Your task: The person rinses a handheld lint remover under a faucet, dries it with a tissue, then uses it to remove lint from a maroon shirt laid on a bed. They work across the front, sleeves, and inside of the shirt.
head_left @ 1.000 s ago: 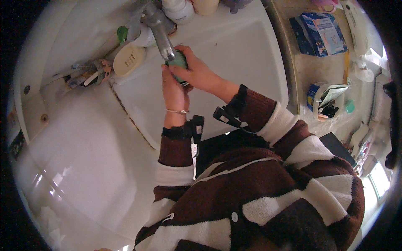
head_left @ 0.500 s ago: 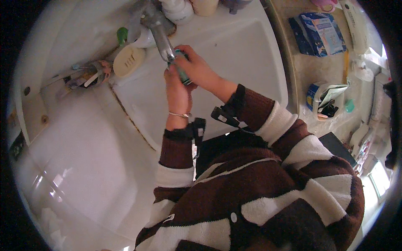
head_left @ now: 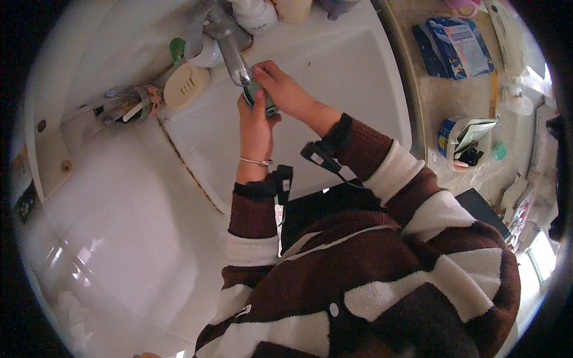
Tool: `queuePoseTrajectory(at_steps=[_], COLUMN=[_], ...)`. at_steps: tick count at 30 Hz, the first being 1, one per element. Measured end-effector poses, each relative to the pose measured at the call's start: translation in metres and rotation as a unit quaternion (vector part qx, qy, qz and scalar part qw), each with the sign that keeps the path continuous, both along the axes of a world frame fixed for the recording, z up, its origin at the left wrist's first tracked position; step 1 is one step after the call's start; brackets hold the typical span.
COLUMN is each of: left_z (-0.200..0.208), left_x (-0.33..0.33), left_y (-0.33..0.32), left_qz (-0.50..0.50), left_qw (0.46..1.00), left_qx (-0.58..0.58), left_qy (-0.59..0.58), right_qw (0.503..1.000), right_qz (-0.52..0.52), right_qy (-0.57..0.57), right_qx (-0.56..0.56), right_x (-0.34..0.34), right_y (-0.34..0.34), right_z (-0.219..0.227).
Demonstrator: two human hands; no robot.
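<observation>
A: Under the spout of the metal tap (head_left: 230, 45), over the white sink (head_left: 358, 77), you hold a small green object (head_left: 258, 95) between both hands. Your left hand (head_left: 255, 122) is wrapped around its lower side from below; your right hand (head_left: 286, 89) closes over it from above, fingers curled on the top.

B: Can you say what the object is?

A: Not with certainty. It is small, round-edged and green, mostly covered by your fingers. It could be a soap or a little lidded container; I cannot tell which.

B: Handling estimate?

A: It looks light, since two fingertips and a palm carry it easily. It appears rigid, as it does not sag between your hands. So close to the tap, treat it as wet and slippery. I judge the white basin beneath to be hard, so a slip would knock the object.

B: Where do you take hold?

A: Keep the left palm cupped beneath as the support and pinch the sides with the right fingers, not the smooth top. Beside the tap sits a cream soap dish (head_left: 186, 85), well clear of both hands.
</observation>
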State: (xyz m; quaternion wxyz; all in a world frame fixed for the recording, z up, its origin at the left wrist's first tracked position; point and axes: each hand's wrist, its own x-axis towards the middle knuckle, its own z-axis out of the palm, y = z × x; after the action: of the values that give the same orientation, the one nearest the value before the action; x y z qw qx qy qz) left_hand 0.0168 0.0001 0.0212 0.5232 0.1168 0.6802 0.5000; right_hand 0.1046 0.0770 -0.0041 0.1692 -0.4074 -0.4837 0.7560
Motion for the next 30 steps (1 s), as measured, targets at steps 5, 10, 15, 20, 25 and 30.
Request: queuePoseTrajectory(at_steps=[5,10,15,20,25,30], left_z=[-0.002,-0.002,0.004,0.01,0.003,0.005], left_x=[-0.017,0.016,-0.002,-0.003,0.016,-0.021], left_y=[0.006,-0.002,0.0,0.003,-0.006,0.001], left_qz=[0.097,0.058,0.025,0.069,0.002,0.103], left_qw=[0.986,0.998,1.0,0.996,0.997,0.988], left_qx=[0.02,0.014,-0.002,0.005,0.002,-0.014], left_qy=[-0.137,0.036,-0.012,-0.057,0.079,-0.118], right_qw=[0.96,1.0,0.99,0.968,0.996,0.966], right_qz=[-0.14,-0.01,-0.094,-0.146,-0.087,-0.112], right_qy=[-0.022,-0.013,0.003,0.011,0.005,0.017], right_qx=[0.241,-0.02,0.105,0.205,0.0,0.234], right_x=[-0.011,-0.001,-0.006,-0.013,0.001,-0.006], right_y=[-0.026,-0.005,-0.02,-0.028,-0.009,-0.031], right_z=[0.002,0.002,-0.001,0.002,0.003,0.006])
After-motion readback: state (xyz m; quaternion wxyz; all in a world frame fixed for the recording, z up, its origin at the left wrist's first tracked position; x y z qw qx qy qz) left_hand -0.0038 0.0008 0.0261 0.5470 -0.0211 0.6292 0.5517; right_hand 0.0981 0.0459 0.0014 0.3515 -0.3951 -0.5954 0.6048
